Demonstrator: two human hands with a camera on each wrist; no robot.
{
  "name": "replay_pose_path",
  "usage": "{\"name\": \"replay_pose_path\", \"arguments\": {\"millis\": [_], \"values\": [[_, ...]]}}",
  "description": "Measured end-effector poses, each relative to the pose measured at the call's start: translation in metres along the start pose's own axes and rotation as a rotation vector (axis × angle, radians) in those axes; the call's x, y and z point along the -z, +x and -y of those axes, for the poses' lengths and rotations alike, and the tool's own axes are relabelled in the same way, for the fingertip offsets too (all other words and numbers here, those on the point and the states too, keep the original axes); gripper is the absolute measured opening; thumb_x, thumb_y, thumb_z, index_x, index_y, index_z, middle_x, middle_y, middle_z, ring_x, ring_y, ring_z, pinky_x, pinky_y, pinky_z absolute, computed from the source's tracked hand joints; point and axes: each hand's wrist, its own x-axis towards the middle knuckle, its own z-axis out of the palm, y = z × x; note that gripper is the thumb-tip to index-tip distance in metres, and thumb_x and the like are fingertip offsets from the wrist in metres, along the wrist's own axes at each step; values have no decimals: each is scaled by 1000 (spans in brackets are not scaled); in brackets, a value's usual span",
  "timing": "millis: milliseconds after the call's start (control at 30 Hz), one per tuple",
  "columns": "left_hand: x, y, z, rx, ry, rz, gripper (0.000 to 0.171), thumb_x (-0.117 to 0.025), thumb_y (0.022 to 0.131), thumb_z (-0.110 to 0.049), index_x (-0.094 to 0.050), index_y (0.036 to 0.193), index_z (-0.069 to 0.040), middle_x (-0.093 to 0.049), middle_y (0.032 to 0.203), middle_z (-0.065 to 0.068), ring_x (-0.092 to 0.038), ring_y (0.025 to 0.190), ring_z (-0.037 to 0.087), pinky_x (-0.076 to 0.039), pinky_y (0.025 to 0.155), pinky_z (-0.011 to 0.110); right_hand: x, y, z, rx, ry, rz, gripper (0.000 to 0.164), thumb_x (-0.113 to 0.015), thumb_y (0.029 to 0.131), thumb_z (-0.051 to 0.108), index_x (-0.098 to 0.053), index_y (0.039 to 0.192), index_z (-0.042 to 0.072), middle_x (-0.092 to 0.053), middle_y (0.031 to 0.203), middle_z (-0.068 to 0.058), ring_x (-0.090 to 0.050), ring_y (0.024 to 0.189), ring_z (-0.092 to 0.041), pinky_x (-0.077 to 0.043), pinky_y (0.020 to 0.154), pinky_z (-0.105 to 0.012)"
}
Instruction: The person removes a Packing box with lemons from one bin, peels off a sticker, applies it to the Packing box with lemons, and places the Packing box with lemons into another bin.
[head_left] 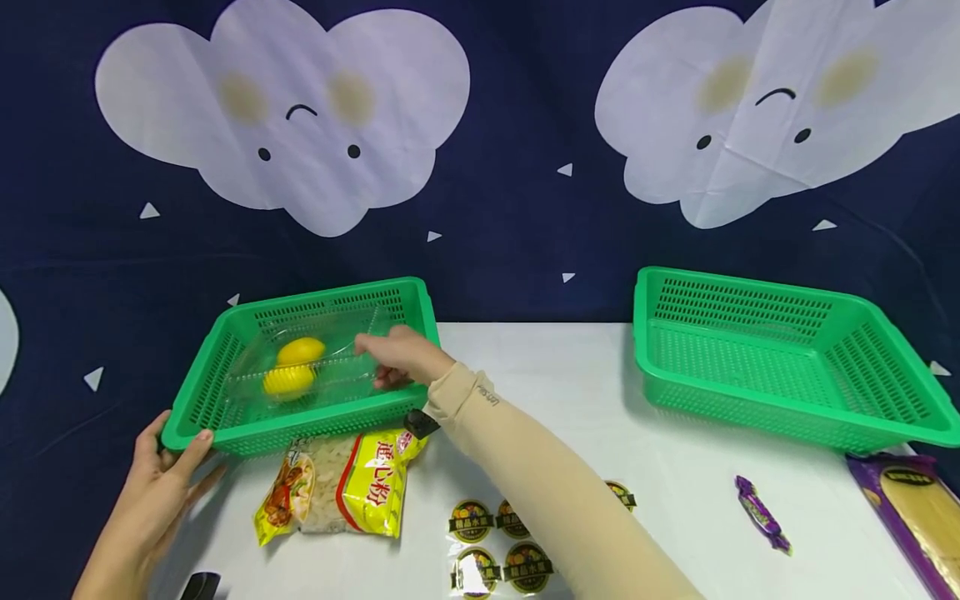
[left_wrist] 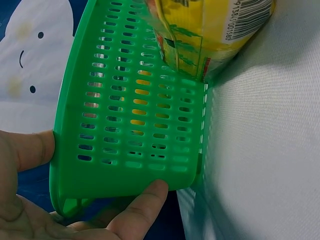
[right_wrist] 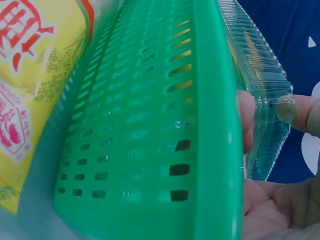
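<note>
At the left stands a green plastic basket (head_left: 300, 433), and my left hand (head_left: 161, 492) grips its near left corner, the thumb at the rim (left_wrist: 59, 125) and a finger against the outer wall. My right hand (head_left: 405, 354) reaches over the near right side of this basket and pinches the edge of a clear plastic box (head_left: 352, 333). The ridged side of the box (right_wrist: 265, 85) shows between thumb and finger in the right wrist view. Two yellow lemons (head_left: 300, 352) show through the clear plastic, in the left half of the box.
A yellow food packet (head_left: 330, 492) lies against the basket's front. Round black-and-gold stickers (head_left: 472, 521) lie beneath my right forearm. To the right are another green basket (head_left: 750, 412), a purple-wrapped candy (head_left: 761, 515) and a purple noodle packet (head_left: 911, 508). A dark-blue cloud-patterned backdrop (head_left: 517, 225) hangs behind.
</note>
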Motion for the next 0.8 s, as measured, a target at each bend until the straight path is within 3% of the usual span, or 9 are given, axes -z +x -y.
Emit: {"name": "replay_pose_path", "arguments": {"millis": [133,300,400,467,533,600,700,800], "values": [[-1,1,0,2,-3,-7,91,-50,114,-33,24,168,-27,11,176,30,-51,97,-25,-54,75,7,4,-2,0,26,-30,20,44,-64,103,29,-56,127,-7,-55,59,-5,-58,55,-18,-51,57,-26],[-2,0,-1,10,-5,-18,90,-49,114,-33,23,168,-27,11,176,30,-52,98,-23,-54,74,8,11,-6,2,47,-10,46,42,-63,101,28,-52,126,-4,-59,61,-6,-64,62,-21,-63,83,-42],[-3,1,-2,31,9,-29,90,-49,114,-35,23,168,-30,10,177,27,-51,105,-19,-54,74,7,16,-7,3,58,-5,52,28,-62,101,27,-58,98,-1,-60,60,-7,-66,67,-23,-63,100,-51],[-3,1,-2,45,11,-36,90,-49,114,-36,23,168,-31,10,178,26,-51,109,-17,-54,74,7,19,-8,3,65,1,56,32,-61,102,27,-56,79,5,-58,58,-7,-66,68,-24,-61,103,-53],[-3,1,-2,49,11,-41,90,-50,114,-36,23,168,-31,9,178,27,-51,108,-18,-54,74,7,22,-9,3,74,2,53,38,-60,103,27,-58,70,8,-58,57,-6,-66,67,-22,-61,104,-53],[-3,0,-2,41,6,-41,90,-50,114,-35,22,168,-30,6,178,27,-52,104,-21,-54,73,8,26,-11,4,83,8,43,40,-60,104,28,-66,75,2,-58,57,-6,-66,66,-19,-62,101,-52],[-2,0,-1,21,-3,-34,90,-51,114,-33,21,168,-28,1,177,27,-53,96,-24,-54,73,9,31,-14,4,95,-10,10,43,-59,105,32,-75,102,-8,-60,56,-5,-68,64,-15,-66,88,-39],[-2,1,0,13,-7,-37,90,-52,113,-33,19,168,-27,-9,174,25,-55,96,-24,-55,74,9,38,-16,4,110,-23,-10,45,-57,107,33,-75,121,-6,-61,58,-4,-69,66,-13,-65,74,-27]]}}
